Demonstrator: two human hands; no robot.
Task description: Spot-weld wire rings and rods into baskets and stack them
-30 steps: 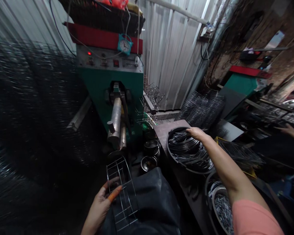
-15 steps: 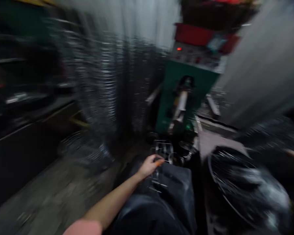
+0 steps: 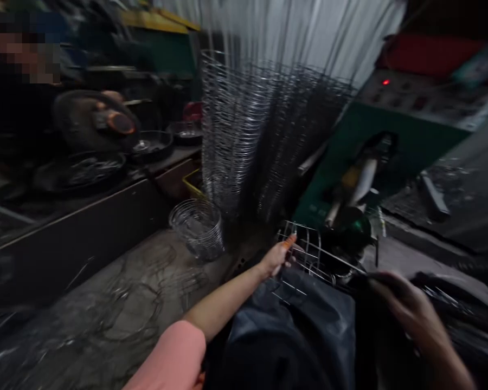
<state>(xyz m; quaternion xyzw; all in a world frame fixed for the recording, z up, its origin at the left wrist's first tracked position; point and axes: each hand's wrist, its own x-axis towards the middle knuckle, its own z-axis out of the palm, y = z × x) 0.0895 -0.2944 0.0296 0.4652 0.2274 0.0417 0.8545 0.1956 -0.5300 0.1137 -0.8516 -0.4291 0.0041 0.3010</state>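
Note:
My left hand (image 3: 280,257), with orange on a fingertip, grips a wire basket frame (image 3: 314,245) of bent metal wires. The frame sits over the dark apron (image 3: 301,319) across my lap, in front of the green machine (image 3: 406,146). On the right, my right hand (image 3: 406,306) is closed, blurred and dim. A thin metal rod (image 3: 341,257) runs from its fingers toward the frame; whether the rod touches the frame is hard to tell. The machine's metal arm (image 3: 364,181) points down just beyond the frame.
Tall stacks of wire rings (image 3: 236,124) stand behind. A smaller stack of wire baskets (image 3: 197,227) rests on the floor at left, near loose wire. Another person's hand (image 3: 114,100) is by a bench with dark trays (image 3: 150,146). A black bag-like heap lies at lower right.
My view has swung left, bringing the bench and co-worker into sight. My right hand has come in from the right with the thin rod. My left hand still grips the wire frame.

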